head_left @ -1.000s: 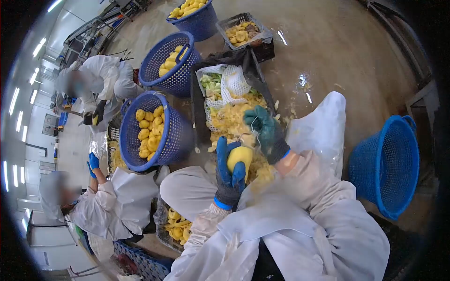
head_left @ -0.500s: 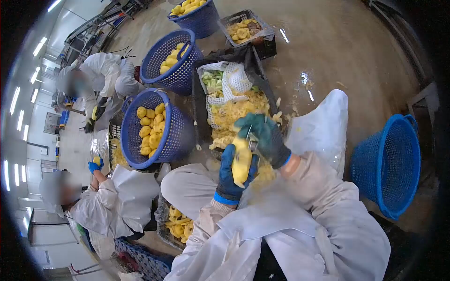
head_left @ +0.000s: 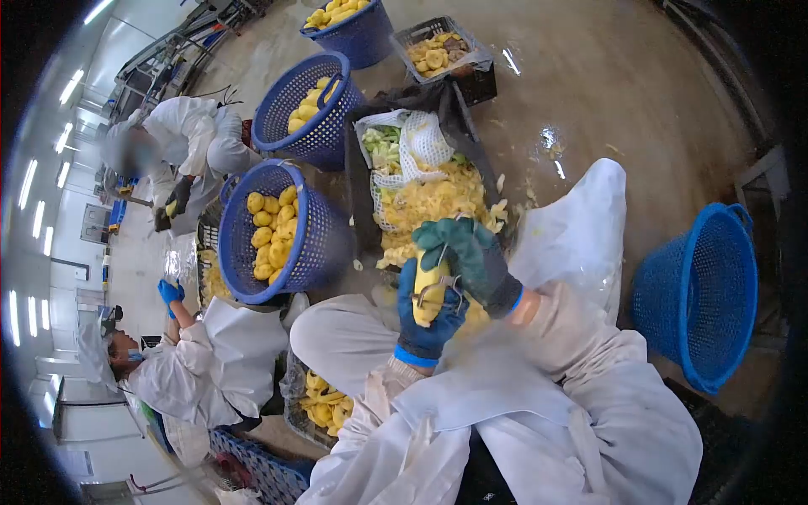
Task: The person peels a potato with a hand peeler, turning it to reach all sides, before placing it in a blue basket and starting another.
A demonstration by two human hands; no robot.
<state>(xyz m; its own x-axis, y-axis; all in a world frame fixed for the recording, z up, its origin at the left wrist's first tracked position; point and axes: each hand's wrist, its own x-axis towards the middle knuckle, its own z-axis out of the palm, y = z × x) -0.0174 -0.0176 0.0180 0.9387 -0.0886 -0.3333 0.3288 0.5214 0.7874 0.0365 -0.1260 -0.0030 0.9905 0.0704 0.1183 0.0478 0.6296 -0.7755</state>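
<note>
My left hand (head_left: 427, 337), in a dark blue glove, is closed around a long yellow mango (head_left: 431, 290) held at a tilt above my lap. In a green and dark glove, my right hand (head_left: 467, 257) is closed on a metal peeler (head_left: 444, 283), which lies against the mango's side. My right fingers hide most of the peeler's handle. Just beyond my hands is a black crate (head_left: 360, 189) heaped with yellow peelings (head_left: 438, 200), some green scraps and a white foam net (head_left: 423, 141).
To the left, a blue basket (head_left: 318, 261) holds yellow mangoes; another basket (head_left: 268, 105) stands behind it. A bright blue basket (head_left: 665, 295) is at right. Two co-workers (head_left: 198, 358) (head_left: 195, 126) sit at left. The floor (head_left: 589, 76) looks wet.
The peeler has moved down along the mango, toward my left hand's fingers. The mango is now more upright, and my right hand has come slightly lower.
</note>
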